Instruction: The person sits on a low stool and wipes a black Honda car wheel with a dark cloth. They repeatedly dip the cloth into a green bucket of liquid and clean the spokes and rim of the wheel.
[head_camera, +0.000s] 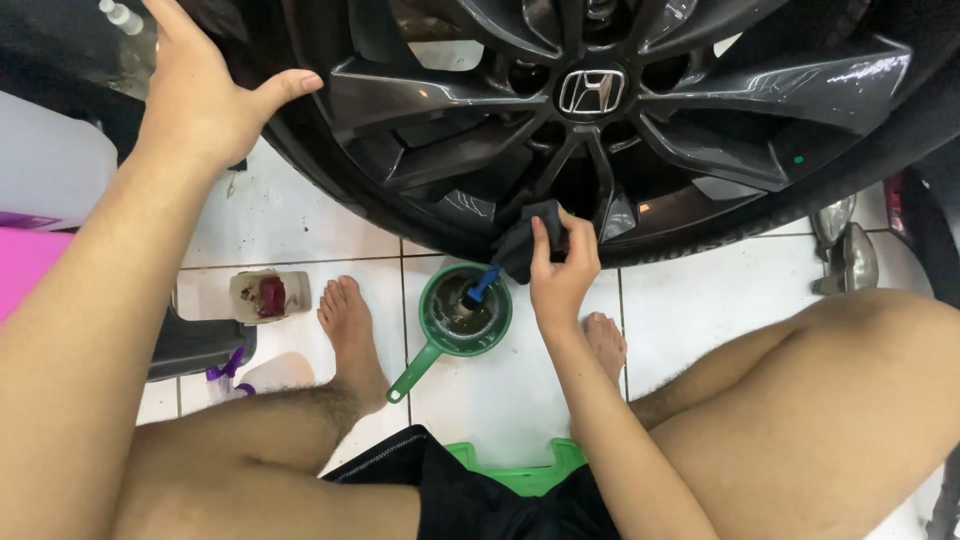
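At the wheel (600, 110), right hand (562, 272) presses cloth (525, 240) (dark).

place: car-wash bay | cues: car wheel (600, 110), wet white floor tiles (700, 310), green dipper (462, 318)

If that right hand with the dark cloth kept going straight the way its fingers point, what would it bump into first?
Probably the lower spokes of the dark alloy wheel: the right hand points up at it, the black cloth leading. Depth is hard to judge.

Single head-worn view — steeply downward, close over a car wheel (590, 100), probably from a seated height.
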